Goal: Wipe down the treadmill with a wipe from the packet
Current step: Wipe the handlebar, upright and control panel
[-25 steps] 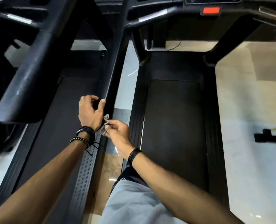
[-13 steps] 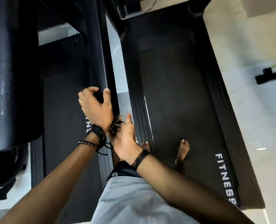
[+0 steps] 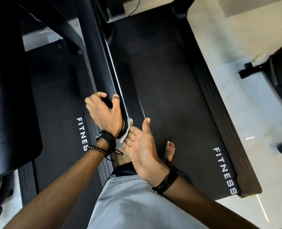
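Observation:
My left hand [image 3: 103, 113] grips the near end of a black treadmill handrail [image 3: 97, 55], with fingers and thumb curled round it. A small white wipe [image 3: 126, 131] lies against the rail's end cap, just below my left wrist. My right hand [image 3: 141, 144] is turned palm up with straight fingers, and its fingertips press the wipe against the rail end. Under the rail lies the treadmill belt [image 3: 170, 96], marked FITNESS along its right side rail. No wipe packet is in view.
A second treadmill belt [image 3: 57, 113] lies to the left, partly hidden by a thick black padded bar [image 3: 6, 96]. A bare foot [image 3: 170, 151] stands on the right belt. Pale floor and a black machine foot [image 3: 252, 70] are at the right.
The view has tilted further down and nearer. My right hand has uncurled from a pinch on the wipe to a flat palm pressing it at the rail end. My left hand keeps its grip.

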Demonstrator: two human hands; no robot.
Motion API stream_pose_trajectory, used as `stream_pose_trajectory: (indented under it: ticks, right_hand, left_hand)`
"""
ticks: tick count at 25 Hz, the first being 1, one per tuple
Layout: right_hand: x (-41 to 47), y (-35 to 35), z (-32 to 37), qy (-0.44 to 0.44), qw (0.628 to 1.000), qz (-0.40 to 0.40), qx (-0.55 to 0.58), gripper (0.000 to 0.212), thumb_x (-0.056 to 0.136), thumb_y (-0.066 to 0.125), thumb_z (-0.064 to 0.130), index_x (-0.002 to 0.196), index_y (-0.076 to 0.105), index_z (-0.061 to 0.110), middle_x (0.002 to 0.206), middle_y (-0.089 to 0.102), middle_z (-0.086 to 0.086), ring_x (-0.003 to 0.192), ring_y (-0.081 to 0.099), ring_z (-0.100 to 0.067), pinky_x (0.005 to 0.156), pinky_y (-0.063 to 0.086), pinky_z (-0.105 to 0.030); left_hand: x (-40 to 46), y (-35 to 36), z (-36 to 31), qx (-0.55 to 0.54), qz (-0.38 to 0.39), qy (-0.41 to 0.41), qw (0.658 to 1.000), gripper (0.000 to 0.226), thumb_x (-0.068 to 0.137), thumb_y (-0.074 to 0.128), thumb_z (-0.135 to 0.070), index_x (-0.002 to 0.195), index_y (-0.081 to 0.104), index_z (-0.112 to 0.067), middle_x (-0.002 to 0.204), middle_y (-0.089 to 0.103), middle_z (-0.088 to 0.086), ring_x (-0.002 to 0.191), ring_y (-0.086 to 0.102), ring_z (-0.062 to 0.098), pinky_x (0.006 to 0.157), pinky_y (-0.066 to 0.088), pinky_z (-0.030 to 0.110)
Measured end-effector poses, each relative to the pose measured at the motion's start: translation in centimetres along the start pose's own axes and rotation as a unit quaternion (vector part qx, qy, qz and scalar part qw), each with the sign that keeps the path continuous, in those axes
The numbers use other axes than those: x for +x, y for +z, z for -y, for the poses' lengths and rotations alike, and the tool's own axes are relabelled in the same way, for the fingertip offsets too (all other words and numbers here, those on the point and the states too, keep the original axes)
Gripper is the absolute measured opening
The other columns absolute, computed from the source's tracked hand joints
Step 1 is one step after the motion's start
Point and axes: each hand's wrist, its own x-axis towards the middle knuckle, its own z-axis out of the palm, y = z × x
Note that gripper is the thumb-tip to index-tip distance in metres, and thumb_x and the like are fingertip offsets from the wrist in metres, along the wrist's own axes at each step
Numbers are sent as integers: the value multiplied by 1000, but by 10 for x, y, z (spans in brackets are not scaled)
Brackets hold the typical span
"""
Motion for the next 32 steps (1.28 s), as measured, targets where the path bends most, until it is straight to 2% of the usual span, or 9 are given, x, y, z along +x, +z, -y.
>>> stream_pose_trajectory:
  ticks: [4,7,11,15,17,20,25,29,32]
  right_hand:
    - [20,7,-8,-112,990,26,-87,79,87,28,80,133,63,27,135,64,4,129,55,-12,117,36,-37]
    - [19,3,0,-78,988,-7,-136,96,66,32,97,129,62,31,137,60,9,126,54,-6,113,36,-31]
    - [-8,5,25,-80,979,48,-179,77,78,21,91,121,65,43,129,60,20,124,52,1,115,28,-28]
    - [30,-12,11,-92,966,75,-231,126,45,24,111,139,57,34,148,52,6,139,45,-11,121,29,-42]
    - [12,7,45,-50,966,42,-250,113,66,22,102,141,55,25,145,53,8,136,48,-10,120,32,-37]
    - [12,7,76,-72,951,123,-274,77,98,10,68,133,57,17,119,61,15,118,56,-2,111,36,-24]
    - [40,-1,81,-87,911,162,-368,80,94,15,76,145,50,26,149,50,4,143,40,-14,120,30,-35]
    - [39,5,108,0,926,190,-327,82,100,16,65,124,63,2,136,59,-16,133,51,-25,107,44,-30]
    - [54,8,107,-20,912,189,-363,99,74,22,95,105,69,14,107,71,-7,109,65,-21,102,49,-37]
  left_hand:
    - [2,-1,2,-22,0,-17,1000,24,92,53,-33,101,55,-11,108,42,-1,98,39,13,90,31,28]
    - [0,-1,2,-19,-2,-10,1000,21,94,52,-31,100,56,-12,106,43,-1,96,38,12,88,29,26]
    - [4,-2,1,-6,-4,-6,1000,23,94,52,-29,100,56,-8,105,43,1,95,37,12,85,24,20]
    - [3,-3,-3,8,6,36,999,19,94,48,-24,104,56,-9,107,42,-1,98,36,10,88,25,23]
    - [10,-3,-5,18,22,67,997,29,87,42,-23,108,57,-10,110,45,1,100,37,12,89,27,25]
    - [32,-2,-14,30,22,78,996,46,74,34,-24,111,58,-10,113,49,6,101,41,16,90,33,31]
    - [51,7,-15,27,15,85,996,44,72,32,-21,107,58,-13,111,49,1,102,42,16,93,41,41]
    - [52,7,-11,30,3,84,996,41,74,34,-15,107,58,-14,109,46,-4,99,40,12,93,43,43]
    - [49,8,-8,31,5,87,996,41,75,34,-15,108,58,-12,108,46,-5,99,41,12,92,43,44]
